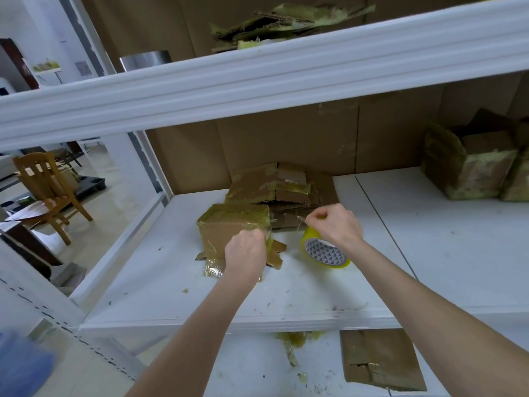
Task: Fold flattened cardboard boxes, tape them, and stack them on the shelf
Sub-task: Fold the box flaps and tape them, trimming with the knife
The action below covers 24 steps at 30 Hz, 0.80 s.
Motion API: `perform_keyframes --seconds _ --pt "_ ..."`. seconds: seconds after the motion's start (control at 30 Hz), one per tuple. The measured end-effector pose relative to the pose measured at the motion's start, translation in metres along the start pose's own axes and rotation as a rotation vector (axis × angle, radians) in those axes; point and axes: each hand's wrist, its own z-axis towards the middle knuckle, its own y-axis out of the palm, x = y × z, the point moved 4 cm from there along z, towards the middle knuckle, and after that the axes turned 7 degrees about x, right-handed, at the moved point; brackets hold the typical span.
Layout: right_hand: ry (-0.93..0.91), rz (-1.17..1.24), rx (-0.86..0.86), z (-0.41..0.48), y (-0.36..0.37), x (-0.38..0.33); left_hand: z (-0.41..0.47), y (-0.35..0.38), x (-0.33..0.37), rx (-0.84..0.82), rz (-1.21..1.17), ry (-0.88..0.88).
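A small folded cardboard box (229, 224), wrapped in yellowish tape, stands on the white shelf board (286, 293). My left hand (246, 253) grips its near right corner, fingers curled over the edge. My right hand (335, 224) holds the yellow tape roll (326, 253) from above, thumb and fingers pinched at the roll's top; a thin strand of tape seems to run from it toward the box. Behind the box lies a pile of flattened, taped cardboard (277, 187).
Two open taped boxes (469, 167) stand at the shelf's right back. A shelf beam (257, 78) crosses overhead with torn cardboard above it. A flat cardboard piece (378, 359) lies on the lower shelf. A wooden chair (48, 193) stands left.
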Motion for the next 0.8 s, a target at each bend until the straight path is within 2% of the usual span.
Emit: perform_keyframes --seconds 0.2,0.47,0.53,0.63,0.67,0.8 --pt "0.122 0.328 0.044 0.001 -0.007 0.027 -0.013 0.004 0.017 0.101 -0.107 0.051" --pt "0.132 0.344 0.139 -0.002 -0.029 0.047 -0.02 0.06 0.053 -0.192 -0.148 0.161" --pt "0.139 0.321 0.162 -0.002 -0.036 0.054 -0.012 0.052 0.057 -0.058 -0.231 0.19" --pt "0.141 0.273 0.199 -0.003 -0.043 0.064 0.001 0.016 0.07 0.38 -0.508 0.297" --pt "0.139 0.263 0.208 -0.004 -0.044 0.066 0.005 0.008 0.077 0.43 -0.537 0.315" --pt "0.101 0.231 0.207 -0.007 -0.046 0.069 0.02 0.012 0.101 0.163 -0.52 0.255"
